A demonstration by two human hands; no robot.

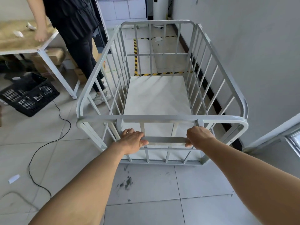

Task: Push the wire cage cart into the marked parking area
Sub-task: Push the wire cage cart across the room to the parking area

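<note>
wire cage cart (162, 117) | grey, empty, upright | short of striped-tape parking area (135, 59), beside wall

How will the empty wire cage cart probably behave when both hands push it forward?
The wire cage cart looks rigid, its welded bars unlikely to flex. Empty, it probably rolls lightly. With the left hand and right hand on the handle bar, it should steer straight.
</note>
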